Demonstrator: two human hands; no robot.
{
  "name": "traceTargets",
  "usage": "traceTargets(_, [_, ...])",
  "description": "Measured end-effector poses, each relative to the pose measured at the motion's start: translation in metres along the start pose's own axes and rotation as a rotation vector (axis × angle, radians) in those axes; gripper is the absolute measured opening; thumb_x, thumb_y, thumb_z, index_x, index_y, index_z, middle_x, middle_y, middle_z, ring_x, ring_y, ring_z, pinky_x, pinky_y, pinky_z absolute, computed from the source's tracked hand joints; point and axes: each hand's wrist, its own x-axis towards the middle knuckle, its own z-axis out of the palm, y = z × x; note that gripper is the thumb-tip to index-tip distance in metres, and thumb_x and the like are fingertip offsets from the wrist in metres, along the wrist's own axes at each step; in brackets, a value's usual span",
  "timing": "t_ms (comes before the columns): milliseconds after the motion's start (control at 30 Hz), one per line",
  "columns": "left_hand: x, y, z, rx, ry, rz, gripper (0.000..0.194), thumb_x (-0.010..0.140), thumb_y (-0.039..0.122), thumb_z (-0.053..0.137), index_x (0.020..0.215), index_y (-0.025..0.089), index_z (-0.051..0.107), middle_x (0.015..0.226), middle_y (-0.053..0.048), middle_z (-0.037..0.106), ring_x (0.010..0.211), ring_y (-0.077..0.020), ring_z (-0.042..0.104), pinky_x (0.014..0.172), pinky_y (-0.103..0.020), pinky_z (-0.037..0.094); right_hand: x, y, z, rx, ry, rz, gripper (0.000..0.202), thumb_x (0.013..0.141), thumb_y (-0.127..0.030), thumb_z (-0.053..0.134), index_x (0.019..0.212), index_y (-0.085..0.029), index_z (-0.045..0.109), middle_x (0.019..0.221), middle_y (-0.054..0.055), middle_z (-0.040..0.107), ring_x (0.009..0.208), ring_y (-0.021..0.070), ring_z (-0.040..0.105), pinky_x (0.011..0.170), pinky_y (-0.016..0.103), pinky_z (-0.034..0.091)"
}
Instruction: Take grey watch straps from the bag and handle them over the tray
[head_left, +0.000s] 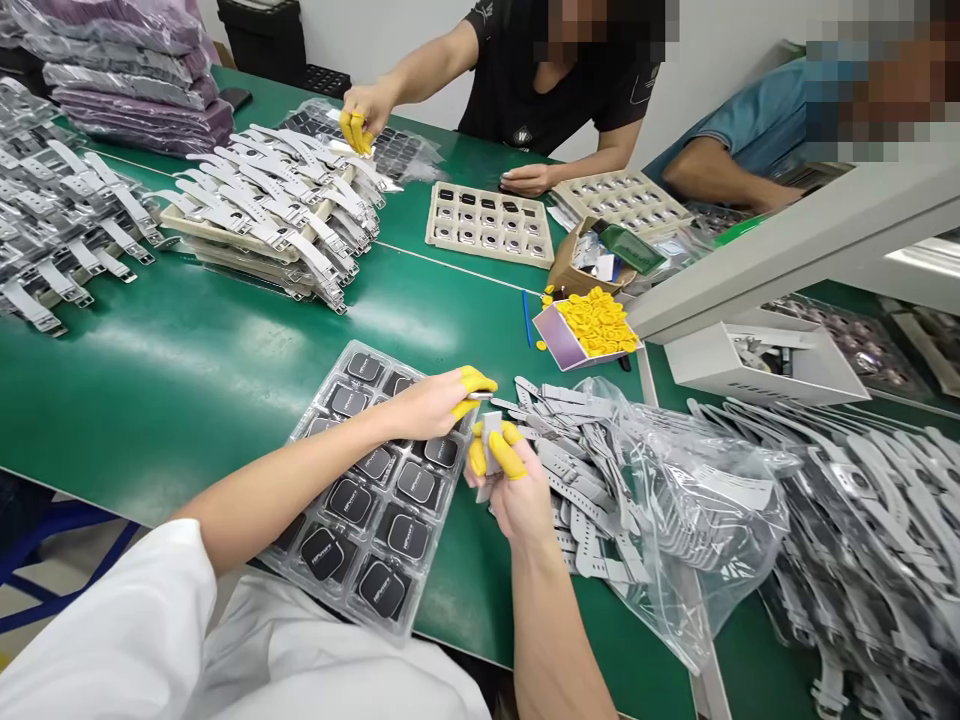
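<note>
Thin piece [480,395] is up in the air past the tray's right edge, edge-on to camera, just beside the top of a grey strap [491,440]. Left hand [435,405] has the piece pinched, thumb against fingers, gap only as wide as the piece. Right hand [521,490] has thumb and fingers closed on the strap, top end sticking up.

To do this well, I'd grip the piece by its rim, keep the strap end straight and square to it, and bring them together without twisting. Pads of the yellow finger cots should stay off any face that marks. Watch the left forearm: it hangs over the tray [411,628], and the tray's near corner sits at the table's [187,390] near edge, easy to nudge.

Loose straps [585,450] lie right of the hands, partly under a clear bag [720,510]. Cot box [559,340] is beyond, toward the far edge. Co-worker's hand [367,110] is over there too, well apart.

Can't make out: piece's faces, whether piece and strap touch, strap's lower end (inside the palm). Forearm covers some tray pockets. Right-hand strap stack [862,500] is blurred and cut by the frame.
</note>
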Motion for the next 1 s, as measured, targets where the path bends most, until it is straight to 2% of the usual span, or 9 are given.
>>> traceTargets(67, [0.0, 0.001, 0.0, -0.02, -0.07, 0.077, 0.047, 0.095, 0.006, 0.043, 0.138, 0.018, 0.057, 0.14, -0.013, 0.062, 0.133, -0.0211, 0.058, 0.11, -0.035, 0.049, -0.002, 0.001, 0.004, 0.024, -0.05, 0.036, 0.028, 0.092, -0.051, 0.068, 0.087, -0.025, 0.06, 0.057, -0.007, 0.052, 0.047, 0.0125, 0.042, 0.048, 0.028, 0.042])
traceTargets(167, [0.0, 0.002, -0.001, -0.032, -0.126, 0.109, 0.058, 0.087, -0.001, 0.042, 0.139, 0.019, 0.058, 0.141, -0.012, 0.063, 0.134, -0.0211, 0.058, 0.112, -0.036, 0.048, -0.001, 0.005, 0.007, 0.065, -0.054, 0.05, 0.028, 0.09, -0.048, 0.071, 0.084, -0.024, 0.06, 0.053, -0.007, 0.051, 0.044, 0.0115, 0.04, 0.044, 0.026, 0.038])
traceTargets(300, [0.0, 0.001, -0.001, -0.022, -0.115, 0.117, 0.051, 0.093, 0.004, 0.041, 0.139, 0.017, 0.059, 0.138, -0.014, 0.065, 0.13, -0.0221, 0.061, 0.11, -0.037, 0.05, 0.002, 0.006, 0.006, 0.143, -0.018, 0.021, 0.028, 0.089, -0.046, 0.072, 0.081, -0.023, 0.06, 0.052, -0.007, 0.05, 0.043, 0.0101, 0.037, 0.042, 0.023, 0.035])
traceTargets(467, [-0.002, -0.003, 0.002, 0.06, -0.099, 0.141, 0.051, 0.091, 0.004, 0.044, 0.138, 0.018, 0.059, 0.135, -0.013, 0.067, 0.126, -0.0236, 0.064, 0.107, -0.038, 0.053, 0.004, 0.006, 0.007, 0.178, -0.016, 0.017, 0.029, 0.088, -0.045, 0.074, 0.077, -0.022, 0.058, 0.05, -0.008, 0.046, 0.042, 0.009, 0.035, 0.04, 0.022, 0.034])
traceTargets(600, [-0.003, -0.001, 0.005, 0.093, -0.06, 0.115, 0.042, 0.097, 0.01, 0.044, 0.136, 0.015, 0.058, 0.133, -0.014, 0.067, 0.121, -0.0245, 0.066, 0.101, -0.037, 0.055, 0.005, 0.004, 0.008, 0.265, -0.016, 0.015, 0.026, 0.088, -0.04, 0.074, 0.077, -0.022, 0.06, 0.049, -0.008, 0.044, 0.04, 0.0083, 0.033, 0.039, 0.021, 0.032])
traceTargets(800, [-0.003, 0.0, 0.004, 0.065, 0.054, 0.066, 0.037, 0.103, 0.018, 0.042, 0.138, 0.02, 0.055, 0.13, -0.011, 0.066, 0.116, -0.0214, 0.067, 0.099, -0.034, 0.055, 0.011, -0.001, 0.001, 0.36, 0.04, 0.038, 0.028, 0.087, -0.041, 0.075, 0.074, -0.021, 0.06, 0.05, -0.009, 0.039, 0.041, 0.0067, 0.03, 0.04, 0.019, 0.029])
traceTargets(900, [-0.003, -0.002, 0.004, 0.087, 0.011, 0.086, 0.041, 0.1, 0.013, 0.044, 0.138, 0.019, 0.055, 0.128, -0.012, 0.066, 0.115, -0.0226, 0.067, 0.099, -0.035, 0.055, 0.009, 0.0, 0.0, 0.301, -0.013, 0.012, 0.025, 0.086, -0.041, 0.075, 0.079, -0.021, 0.062, 0.05, -0.007, 0.046, 0.041, 0.0081, 0.035, 0.041, 0.021, 0.033])
traceTargets(1000, [-0.004, -0.003, 0.006, 0.094, -0.059, 0.136, 0.051, 0.091, 0.005, 0.044, 0.139, 0.019, 0.056, 0.129, -0.012, 0.066, 0.117, -0.0237, 0.066, 0.099, -0.035, 0.055, 0.005, 0.004, 0.002, 0.224, -0.082, 0.036, 0.026, 0.089, -0.043, 0.074, 0.081, -0.021, 0.062, 0.049, -0.007, 0.048, 0.039, 0.0079, 0.034, 0.039, 0.021, 0.032])
